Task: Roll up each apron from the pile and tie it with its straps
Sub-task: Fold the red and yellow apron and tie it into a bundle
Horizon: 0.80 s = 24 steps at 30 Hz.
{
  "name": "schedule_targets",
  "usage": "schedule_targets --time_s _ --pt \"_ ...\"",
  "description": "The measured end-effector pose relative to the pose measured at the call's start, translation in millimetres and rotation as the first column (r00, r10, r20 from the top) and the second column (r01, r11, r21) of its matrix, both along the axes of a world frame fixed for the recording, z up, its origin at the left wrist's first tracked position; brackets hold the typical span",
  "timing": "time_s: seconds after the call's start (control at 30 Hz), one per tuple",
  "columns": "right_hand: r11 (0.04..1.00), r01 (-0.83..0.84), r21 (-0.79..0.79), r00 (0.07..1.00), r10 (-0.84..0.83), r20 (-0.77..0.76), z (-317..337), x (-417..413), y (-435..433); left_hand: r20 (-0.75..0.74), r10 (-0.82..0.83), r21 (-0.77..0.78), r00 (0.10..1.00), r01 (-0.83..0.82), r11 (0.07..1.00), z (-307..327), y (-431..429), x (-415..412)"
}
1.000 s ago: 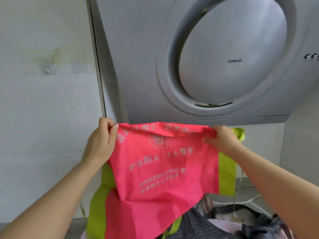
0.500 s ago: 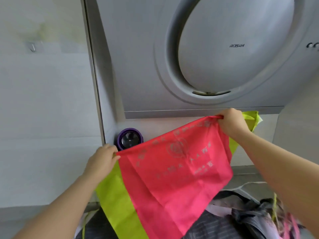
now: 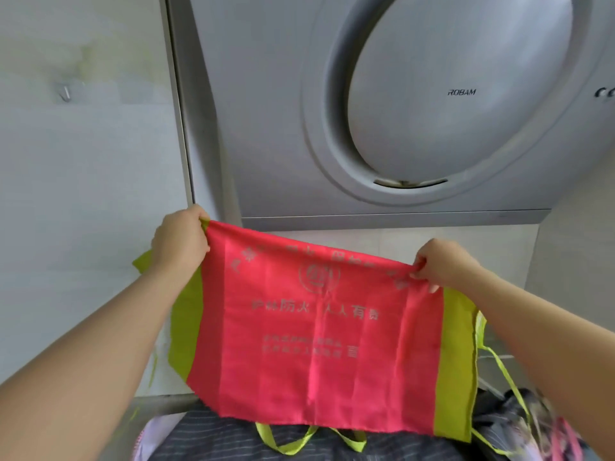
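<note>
Nearest, below the range hood (image 3: pixel 266 128), the pile (image 3: pixel 213 434) of dark striped and patterned aprons lies waiting. The yellow-green straps (image 3: pixel 283 444) of the lifted one dangle loose over it. The pink apron (image 3: pixel 316 344) hangs in the air under the hood's lower edge, printed face toward the camera. The left hand (image 3: pixel 179 241) pinches one top corner just below the hood's left corner, and the right hand (image 3: pixel 442 264) pinches the other, lower and further right.

Half a second ago the cloth slanted steeply, with the right hand up at the hood's edge and the left far below. Now the left has risen, the right has dropped, and the panel hangs nearly level and spread.

I judge it shaken straight and ready to roll. No roll is started and nothing is tied.
</note>
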State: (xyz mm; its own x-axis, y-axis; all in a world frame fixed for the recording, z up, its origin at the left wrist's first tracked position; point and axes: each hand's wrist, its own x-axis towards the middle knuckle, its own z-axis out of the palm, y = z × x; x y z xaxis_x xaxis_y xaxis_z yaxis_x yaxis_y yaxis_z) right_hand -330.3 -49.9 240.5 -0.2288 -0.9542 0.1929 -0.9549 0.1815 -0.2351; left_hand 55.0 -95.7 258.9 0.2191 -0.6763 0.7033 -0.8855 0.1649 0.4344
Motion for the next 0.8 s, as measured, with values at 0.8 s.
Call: schedule_targets --time_s 0.8 --pt "0.822 -0.438 0.364 0.863 0.27 0.427 -21.4 23.3 15.3 -0.186 -0.144 -0.091 0.972 0.129 0.987 -3.6 -8.9 33.3"
